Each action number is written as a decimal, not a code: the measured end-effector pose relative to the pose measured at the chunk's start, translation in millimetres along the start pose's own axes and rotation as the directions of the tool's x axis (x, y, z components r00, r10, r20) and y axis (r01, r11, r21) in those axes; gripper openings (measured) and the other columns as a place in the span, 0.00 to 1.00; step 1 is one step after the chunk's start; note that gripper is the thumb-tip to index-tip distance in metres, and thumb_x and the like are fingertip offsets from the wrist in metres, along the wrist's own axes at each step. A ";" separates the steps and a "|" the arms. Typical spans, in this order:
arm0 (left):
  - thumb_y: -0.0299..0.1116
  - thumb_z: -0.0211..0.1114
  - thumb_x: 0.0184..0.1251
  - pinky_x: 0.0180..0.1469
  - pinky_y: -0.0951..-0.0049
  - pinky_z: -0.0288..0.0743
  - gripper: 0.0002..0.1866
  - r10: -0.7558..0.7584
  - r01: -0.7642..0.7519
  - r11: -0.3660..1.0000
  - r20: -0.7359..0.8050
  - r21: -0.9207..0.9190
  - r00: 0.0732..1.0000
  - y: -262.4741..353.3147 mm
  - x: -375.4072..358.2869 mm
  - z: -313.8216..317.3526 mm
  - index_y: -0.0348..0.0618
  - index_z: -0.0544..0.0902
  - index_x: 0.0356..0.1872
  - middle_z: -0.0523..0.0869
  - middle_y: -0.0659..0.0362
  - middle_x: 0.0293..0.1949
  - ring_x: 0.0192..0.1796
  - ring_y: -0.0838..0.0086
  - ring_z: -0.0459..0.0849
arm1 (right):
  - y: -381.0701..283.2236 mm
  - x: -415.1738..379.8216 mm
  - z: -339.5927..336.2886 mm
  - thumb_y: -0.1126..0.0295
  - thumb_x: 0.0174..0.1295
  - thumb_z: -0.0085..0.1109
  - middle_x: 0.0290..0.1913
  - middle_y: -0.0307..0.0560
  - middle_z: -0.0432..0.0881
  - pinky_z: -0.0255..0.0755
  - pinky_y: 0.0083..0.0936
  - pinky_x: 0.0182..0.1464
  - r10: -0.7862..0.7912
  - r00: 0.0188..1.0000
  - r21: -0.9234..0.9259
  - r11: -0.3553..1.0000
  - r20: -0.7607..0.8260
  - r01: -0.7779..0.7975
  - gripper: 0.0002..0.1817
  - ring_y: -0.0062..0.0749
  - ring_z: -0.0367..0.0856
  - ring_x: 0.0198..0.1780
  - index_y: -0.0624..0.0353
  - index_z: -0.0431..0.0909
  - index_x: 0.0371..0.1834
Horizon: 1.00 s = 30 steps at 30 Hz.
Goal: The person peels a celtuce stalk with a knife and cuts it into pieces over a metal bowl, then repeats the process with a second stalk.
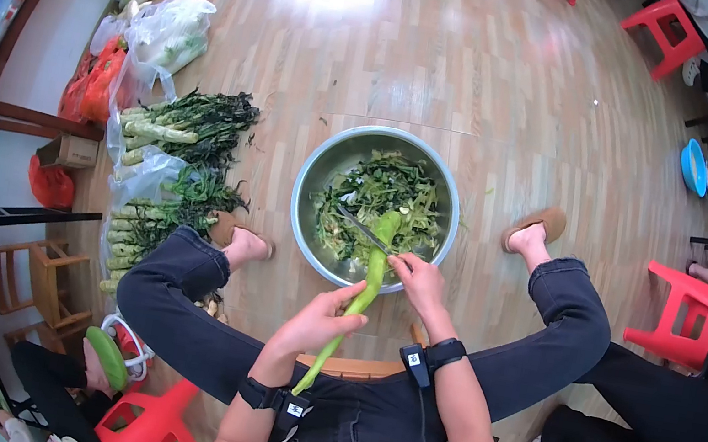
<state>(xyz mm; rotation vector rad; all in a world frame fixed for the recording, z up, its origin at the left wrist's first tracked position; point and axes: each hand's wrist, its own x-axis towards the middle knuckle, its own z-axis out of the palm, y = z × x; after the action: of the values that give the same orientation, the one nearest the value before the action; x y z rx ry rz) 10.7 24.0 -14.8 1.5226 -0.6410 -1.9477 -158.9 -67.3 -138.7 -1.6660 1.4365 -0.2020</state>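
A long, peeled-looking green stem (375,271) slants from my lap up over a metal bowl (301,229) on the floor. My left hand (328,314) is wrapped round the middle of the stem. In my right hand (419,282) is a knife (362,228), its blade lying across the stem near the upper end. Inside the bowl are green leaves and pale peelings (388,180). Both hands are at the bowl's near rim.
Bundles of leafy stems (169,132) and plastic bags (170,35) lie on the left. Red stools (681,310) stand at the right and lower left (152,425). Other people's legs (646,425) show at both lower sides. A blue basin (694,167) is at the right.
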 end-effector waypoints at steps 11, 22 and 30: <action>0.29 0.62 0.61 0.49 0.74 0.75 0.38 0.017 -0.033 0.892 -0.039 -0.451 0.999 -18.0 30.5 29.8 0.35 0.51 0.68 0.77 0.57 0.45 0.39 0.76 0.79 | 49.9 21.4 26.5 0.44 0.60 0.52 0.12 0.35 0.69 0.52 0.18 0.10 0.491 0.816 0.667 0.501 0.306 -0.552 0.26 0.16 0.61 0.08 0.61 0.76 0.34; 0.40 0.57 0.66 0.42 0.75 0.77 0.22 -0.046 0.031 0.898 -0.024 -0.439 0.999 -31.4 113.0 65.8 0.40 0.66 0.55 0.80 0.57 0.36 0.37 0.75 0.82 | 44.4 13.5 -22.6 0.51 0.61 0.55 0.32 0.45 0.80 0.73 0.19 0.23 0.090 0.800 0.774 0.209 0.593 -0.597 0.22 0.26 0.77 0.23 0.62 0.75 0.41; 0.45 0.48 0.71 0.44 0.75 0.77 0.20 -0.021 -0.012 0.913 -0.077 -0.409 0.997 -34.5 92.1 4.6 0.41 0.72 0.53 0.81 0.58 0.37 0.39 0.74 0.83 | 28.2 35.7 -15.1 0.53 0.62 0.52 0.21 0.39 0.76 0.60 0.16 0.17 0.195 0.763 0.739 0.190 0.617 -0.646 0.19 0.19 0.65 0.15 0.60 0.75 0.39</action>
<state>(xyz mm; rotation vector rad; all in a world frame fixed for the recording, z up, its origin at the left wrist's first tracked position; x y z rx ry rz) -15.6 -15.3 -101.2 1.3259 -0.1749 -1.8666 -177.3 -103.3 -164.4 -0.2060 1.0239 -0.2776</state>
